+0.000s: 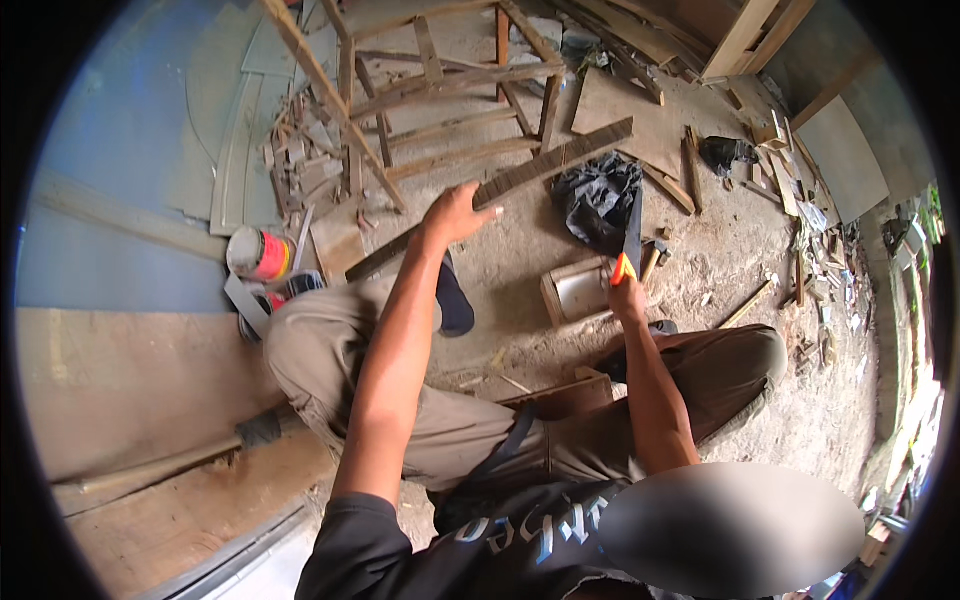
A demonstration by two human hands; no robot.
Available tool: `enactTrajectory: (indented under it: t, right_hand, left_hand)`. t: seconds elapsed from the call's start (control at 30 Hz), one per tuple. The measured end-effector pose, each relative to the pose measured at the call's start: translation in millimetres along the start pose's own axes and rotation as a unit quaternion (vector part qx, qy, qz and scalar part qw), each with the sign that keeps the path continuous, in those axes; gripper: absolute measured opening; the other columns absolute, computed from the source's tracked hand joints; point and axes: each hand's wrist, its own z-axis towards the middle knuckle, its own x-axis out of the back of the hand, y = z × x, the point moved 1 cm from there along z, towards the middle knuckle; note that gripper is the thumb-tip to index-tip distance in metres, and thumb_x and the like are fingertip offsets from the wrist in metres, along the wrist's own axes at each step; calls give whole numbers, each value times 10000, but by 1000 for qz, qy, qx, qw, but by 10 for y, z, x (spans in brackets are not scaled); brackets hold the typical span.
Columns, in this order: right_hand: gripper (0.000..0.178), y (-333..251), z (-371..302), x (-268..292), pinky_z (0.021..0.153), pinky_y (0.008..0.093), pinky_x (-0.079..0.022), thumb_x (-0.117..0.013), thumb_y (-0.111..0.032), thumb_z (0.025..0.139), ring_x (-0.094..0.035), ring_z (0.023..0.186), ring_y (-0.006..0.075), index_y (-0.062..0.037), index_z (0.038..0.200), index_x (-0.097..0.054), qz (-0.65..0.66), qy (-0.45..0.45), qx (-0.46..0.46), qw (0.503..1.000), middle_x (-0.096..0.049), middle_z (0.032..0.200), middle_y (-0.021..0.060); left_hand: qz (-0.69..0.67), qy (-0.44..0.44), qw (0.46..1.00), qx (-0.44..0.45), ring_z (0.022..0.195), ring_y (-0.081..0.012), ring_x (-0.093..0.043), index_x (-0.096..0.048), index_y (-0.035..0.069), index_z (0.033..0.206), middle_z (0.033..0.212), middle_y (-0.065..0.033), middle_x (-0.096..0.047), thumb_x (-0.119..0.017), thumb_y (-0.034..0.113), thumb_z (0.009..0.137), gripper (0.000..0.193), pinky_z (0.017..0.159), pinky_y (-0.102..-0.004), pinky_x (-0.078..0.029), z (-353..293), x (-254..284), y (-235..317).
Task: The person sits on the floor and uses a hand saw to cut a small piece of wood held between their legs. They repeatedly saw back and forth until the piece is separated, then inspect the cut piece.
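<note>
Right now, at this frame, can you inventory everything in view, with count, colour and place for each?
Wooden plank: 1, dark brown, slanting across upper centre
Handsaw: 1, grey blade, orange-yellow handle, right of centre
Plastic bags: 2, black, beside the saw blade and farther right
Shallow wooden box: 1, brown, pale inside, below the nearer bag
Wooden frame: 1, brown, top centre
Tin: 1, red and yellow, left
Wood scraps: too many to count, mostly brown, right and upper left
Blue panel: 1, blue, far left
Trousers: 1 pair, khaki-brown, lower centre
T-shirt: 1, black, bottom
Left hand: 1, bare, gripping the plank
Right hand: 1, bare, on the saw handle
</note>
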Motion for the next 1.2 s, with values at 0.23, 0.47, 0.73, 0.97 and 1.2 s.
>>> enactTrajectory:
  t: [0.23, 0.47, 0.73, 0.97, 1.2]
  right_hand:
    - [379, -757, -93, 4, 714, 476, -528, -684, -310, 782, -653, 847, 449, 51, 895, -656, 80, 71, 24, 994, -657, 811, 287]
    - [180, -712, -24, -528, 728, 542, -498, -590, -111, 809, -630, 837, 486, 45, 897, -602, 96, 98, 50, 989, -631, 807, 322]
    - [202, -898, 215, -83, 688, 471, -486, -582, -156, 783, -646, 778, 444, 26, 851, -638, 253, 236, -27, 938, -645, 750, 265]
    - [177, -1422, 316, 467, 490, 298, -510, -559, -121, 901, -652, 559, 180, 38, 840, -609, 625, 173, -127, 751, -686, 735, 122]
    - [109, -1708, 75, 804, 484, 272, -492, -572, -113, 923, -576, 516, 145, -7, 897, -564, 742, 195, -84, 636, -605, 662, 59]
  left_hand:
    - [35, 54, 998, 25, 976, -407, -632, -588, -10, 1075, 1000, -253, -660, -735, 403, 788, 524, 817, -466, -506, -202, 55, -80]
    - [18, -16, 998, 65, 1082, -424, -590, -553, -67, 1198, 1114, -297, -621, -736, 408, 781, 658, 913, -442, -480, -238, 4, -112]
    - [81, 67, 994, 21, 1119, -401, -576, -514, -53, 1276, 1177, -279, -602, -740, 291, 803, 627, 944, -437, -472, -264, -77, -123]
    - [123, 117, 986, 8, 1116, -418, -552, -525, -30, 1225, 1191, -268, -584, -728, 202, 801, 524, 923, -455, -465, -180, -146, -7]
    - [115, 22, 983, 141, 1138, -421, -551, -490, -25, 1232, 1184, -280, -588, -733, 165, 771, 555, 948, -449, -467, -197, -486, -269]
